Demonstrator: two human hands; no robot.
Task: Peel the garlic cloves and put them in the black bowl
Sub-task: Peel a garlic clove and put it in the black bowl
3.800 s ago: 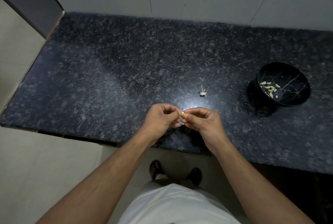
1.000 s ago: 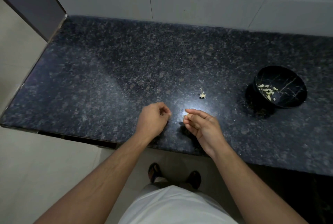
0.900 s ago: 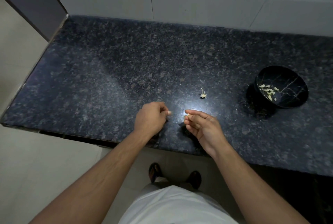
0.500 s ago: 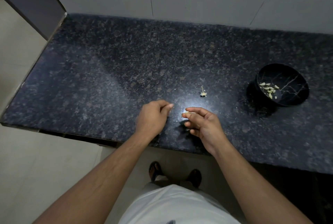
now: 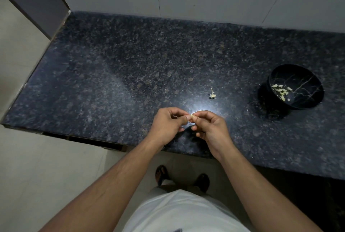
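Two hands meet above the near edge of the dark granite counter, forearms reaching in from below. The left hand has its fingers curled, thumb and forefinger pinching one end of a small pale garlic clove; the right hand pinches the other end with curled fingertips. Well to the right stands the black bowl with peeled cloves inside. A garlic stem lies between hands and bowl
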